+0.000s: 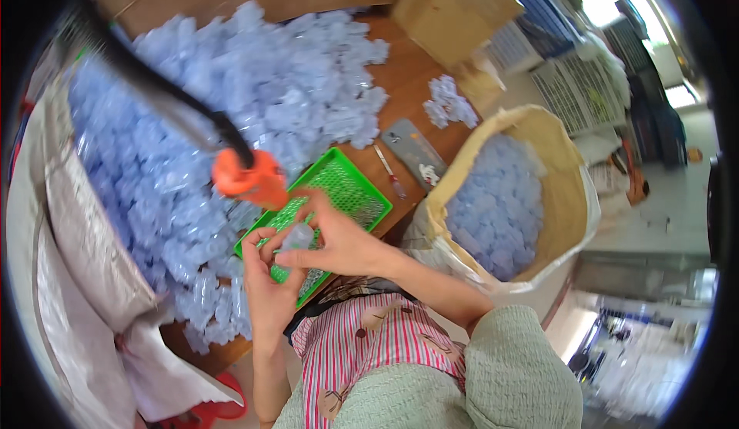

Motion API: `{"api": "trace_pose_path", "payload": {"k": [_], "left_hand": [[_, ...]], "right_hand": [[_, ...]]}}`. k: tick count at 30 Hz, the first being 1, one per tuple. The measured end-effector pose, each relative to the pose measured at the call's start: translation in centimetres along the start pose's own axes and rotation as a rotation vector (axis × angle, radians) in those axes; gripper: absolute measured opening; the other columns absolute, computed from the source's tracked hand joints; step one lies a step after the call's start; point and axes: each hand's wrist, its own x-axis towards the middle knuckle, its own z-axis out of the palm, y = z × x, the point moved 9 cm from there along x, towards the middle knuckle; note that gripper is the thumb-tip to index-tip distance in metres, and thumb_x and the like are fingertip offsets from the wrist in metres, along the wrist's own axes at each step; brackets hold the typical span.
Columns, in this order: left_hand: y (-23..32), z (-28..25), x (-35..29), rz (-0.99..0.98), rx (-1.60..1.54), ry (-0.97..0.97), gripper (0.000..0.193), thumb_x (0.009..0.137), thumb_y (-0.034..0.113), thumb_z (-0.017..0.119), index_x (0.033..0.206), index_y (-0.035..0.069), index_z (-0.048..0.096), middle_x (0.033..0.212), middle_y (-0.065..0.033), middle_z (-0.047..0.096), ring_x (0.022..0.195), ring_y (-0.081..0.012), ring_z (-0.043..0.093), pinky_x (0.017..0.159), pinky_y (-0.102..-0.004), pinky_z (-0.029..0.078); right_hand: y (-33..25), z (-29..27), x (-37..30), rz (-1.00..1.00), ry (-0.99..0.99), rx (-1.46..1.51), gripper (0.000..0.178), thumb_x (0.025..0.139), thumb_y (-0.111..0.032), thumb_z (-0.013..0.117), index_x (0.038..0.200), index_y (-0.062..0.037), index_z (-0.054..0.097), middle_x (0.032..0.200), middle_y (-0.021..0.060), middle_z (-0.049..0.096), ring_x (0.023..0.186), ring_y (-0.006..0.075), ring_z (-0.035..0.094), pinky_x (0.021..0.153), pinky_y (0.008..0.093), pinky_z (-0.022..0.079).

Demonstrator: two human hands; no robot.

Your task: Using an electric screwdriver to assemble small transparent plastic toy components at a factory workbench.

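Observation:
Over the green perforated basket (375, 207), both hands meet around a small translucent plastic part (299, 237). My left hand (271, 279) grips its lower left side between bent fingers and thumb. My right hand (339, 237) pinches the part from the right, thumb below and fingers above, with the fingertips slightly blurred. Just above the hands hangs an orange tool (250, 179) on a black cord; its tip is close to my right fingers. Small metallic pieces lie in the basket, too small to make out.
A large heap of clear bluish plastic parts (254, 83) covers the left of the brown table. Right of the basket are a small red-and-white tool (391, 171) and a grey flat plate (414, 152). A sack (570, 206) full of similar parts stands at the right.

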Motion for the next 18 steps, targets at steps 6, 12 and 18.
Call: {"api": "trace_pose_path", "payload": {"k": [6, 12, 18], "left_hand": [[2.7, 2.2, 0.3, 0.112, 0.187, -0.076, 0.069, 0.068, 0.002, 0.077, 0.123, 0.005, 0.035, 0.109, -0.0115, 0.052, 0.104, -0.0214, 0.052, 0.087, -0.0339, 0.045], [7.0, -7.7, -0.3, 0.301, 1.110, 0.477, 0.041, 0.078, 0.022, 0.072, 0.114, 0.010, 0.056, 0.117, -0.0110, 0.050, 0.112, -0.0299, 0.041, 0.093, -0.0410, 0.034], [4.8, -10.0, 0.7, 0.283, 1.303, 0.569, 0.045, 0.066, 0.021, 0.080, 0.107, 0.015, 0.062, 0.117, -0.0116, 0.048, 0.107, -0.0359, 0.039, 0.092, -0.0473, 0.033]], "right_hand": [[0.7, -6.9, -4.1, 0.036, 0.254, -0.180, 0.036, 0.086, -0.024, 0.063, 0.113, -0.0041, 0.051, 0.085, 0.0110, 0.063, 0.079, 0.0169, 0.061, 0.068, 0.0321, 0.050], [0.6, -22.3, -15.9, 0.689, 0.822, -1.106, 0.045, 0.079, -0.039, 0.066, 0.108, -0.0064, 0.055, 0.090, 0.0181, 0.065, 0.085, 0.0351, 0.061, 0.075, 0.0435, 0.047], [-2.7, -20.6, -13.1, 0.247, 0.915, -0.955, 0.033, 0.084, -0.022, 0.064, 0.111, -0.0049, 0.058, 0.109, 0.0139, 0.060, 0.101, 0.0315, 0.054, 0.081, 0.0404, 0.044]]}}
